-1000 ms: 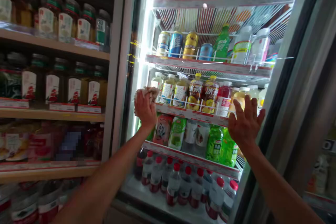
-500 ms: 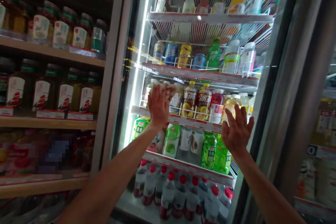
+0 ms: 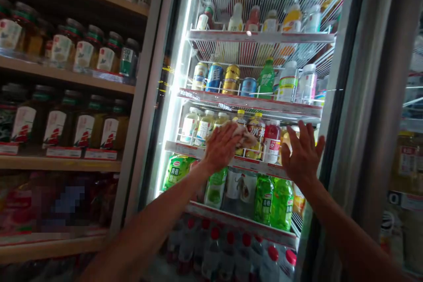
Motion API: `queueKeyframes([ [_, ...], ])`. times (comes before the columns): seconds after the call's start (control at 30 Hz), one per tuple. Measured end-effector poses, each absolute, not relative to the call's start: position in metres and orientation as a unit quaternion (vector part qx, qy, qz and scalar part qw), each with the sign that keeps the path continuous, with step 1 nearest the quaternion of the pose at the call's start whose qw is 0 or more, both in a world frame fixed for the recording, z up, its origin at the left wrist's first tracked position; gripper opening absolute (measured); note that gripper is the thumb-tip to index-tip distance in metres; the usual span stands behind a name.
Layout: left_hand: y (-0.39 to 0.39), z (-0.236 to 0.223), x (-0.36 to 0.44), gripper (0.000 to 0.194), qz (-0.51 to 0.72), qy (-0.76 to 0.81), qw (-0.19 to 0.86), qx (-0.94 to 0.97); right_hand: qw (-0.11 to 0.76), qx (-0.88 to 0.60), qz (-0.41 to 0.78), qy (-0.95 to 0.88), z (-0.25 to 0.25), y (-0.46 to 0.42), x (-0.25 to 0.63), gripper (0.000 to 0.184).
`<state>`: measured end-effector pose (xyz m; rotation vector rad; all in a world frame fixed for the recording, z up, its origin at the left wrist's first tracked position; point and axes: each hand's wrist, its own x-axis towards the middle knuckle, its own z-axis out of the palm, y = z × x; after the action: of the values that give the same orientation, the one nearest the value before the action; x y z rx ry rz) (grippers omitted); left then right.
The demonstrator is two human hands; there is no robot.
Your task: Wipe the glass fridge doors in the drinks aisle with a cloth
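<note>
My left hand (image 3: 222, 147) lies against the glass door of a drinks fridge, its fingers pointing up and right. Under its fingertips is a crumpled pale cloth (image 3: 246, 137), in front of the brown tea bottles with yellow caps. Farther right, my right hand (image 3: 302, 154) is raised with its fingers spread and holds nothing. Its palm faces the glass and appears to touch it near the door's right frame (image 3: 342, 79). Behind the glass, a red drink bottle (image 3: 272, 142) stands between the two hands. The left hand and cloth partly hide the tea bottles.
Inside the fridge, wire shelves carry cans, a green bottle (image 3: 266, 78) and green drink packs (image 3: 263, 198). Red-capped bottles (image 3: 246, 246) stand at the bottom. On the left, a wooden shelf (image 3: 66, 72) holds rows of jars. More shelved goods (image 3: 408, 154) are at the right edge.
My left hand has slid to the right across the glass with the cloth. The right hand stays spread near the right frame. The view has tilted up slightly.
</note>
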<state>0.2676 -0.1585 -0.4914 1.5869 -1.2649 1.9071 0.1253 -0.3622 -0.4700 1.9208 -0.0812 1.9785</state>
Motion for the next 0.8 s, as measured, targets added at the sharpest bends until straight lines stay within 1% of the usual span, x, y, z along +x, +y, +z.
queueKeyframes([
  [0.1, -0.126, -0.466, 0.3, 0.042, 0.67, -0.312, 0.304, 0.601, 0.174, 0.682, 0.708, -0.06, -0.442, -0.37, 0.122, 0.048],
  [0.17, -0.107, -0.455, 0.319, 0.043, 0.656, -0.22, 0.383, 0.612, 0.161, 0.681, 0.711, -0.071, -0.432, -0.376, 0.12, 0.049],
  [0.2, -0.099, -0.451, 0.327, 0.043, 0.65, -0.189, 0.408, 0.612, 0.155, 0.68, 0.713, -0.073, -0.43, -0.377, 0.12, 0.05],
  [0.27, -0.091, -0.445, 0.334, 0.044, 0.648, -0.16, 0.424, 0.612, 0.148, 0.678, 0.716, -0.075, -0.43, -0.379, 0.121, 0.051],
  [0.37, -0.101, -0.439, 0.327, 0.044, 0.656, -0.184, 0.399, 0.613, 0.151, 0.674, 0.719, -0.079, -0.433, -0.377, 0.122, 0.05],
  [0.43, -0.121, -0.436, 0.309, 0.043, 0.663, -0.236, 0.359, 0.613, 0.153, 0.674, 0.719, -0.078, -0.434, -0.376, 0.122, 0.05],
  [0.6, -0.186, -0.44, 0.252, 0.04, 0.655, -0.451, 0.182, 0.578, 0.148, 0.669, 0.725, -0.068, -0.433, -0.38, 0.122, 0.049],
  [0.67, -0.197, -0.437, 0.241, 0.04, 0.643, -0.499, 0.137, 0.564, 0.151, 0.668, 0.726, -0.069, -0.433, -0.381, 0.122, 0.049],
  [0.73, -0.192, -0.426, 0.245, 0.041, 0.639, -0.489, 0.155, 0.573, 0.154, 0.67, 0.722, -0.076, -0.434, -0.382, 0.122, 0.048],
  [0.8, -0.173, -0.407, 0.262, 0.042, 0.641, -0.412, 0.243, 0.6, 0.157, 0.675, 0.716, -0.085, -0.434, -0.381, 0.121, 0.048],
])
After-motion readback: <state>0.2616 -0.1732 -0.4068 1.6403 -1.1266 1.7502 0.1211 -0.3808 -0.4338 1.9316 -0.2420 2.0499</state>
